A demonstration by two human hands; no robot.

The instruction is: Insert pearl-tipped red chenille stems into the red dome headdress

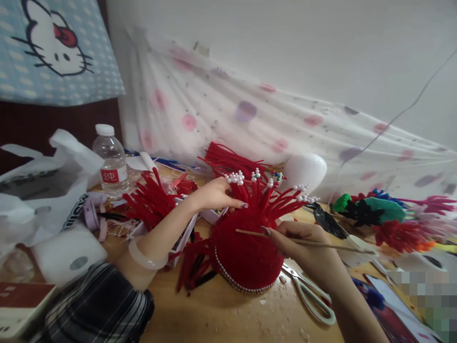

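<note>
Red cap (246,262) on the table (207,317), pearl trim (250,289) along its left and near edges. Open room: table strip near of the cap, sleeve (103,305) bounding it at left, scissors (314,302) at right. Tight at the right edge, scissors just beside it. Far edge crowded: beaded stems (278,206), white egg (305,171) beyond. Red bundle (152,202) far left, by the left forearm.

Right hand (303,233): fingers pinched closed on a stick (335,246), tip over the cap. Left hand (222,194): at the left stems, thumb stretched out over the far edge, other fingers mostly hidden; can't tell how far open or whether they grip.
</note>
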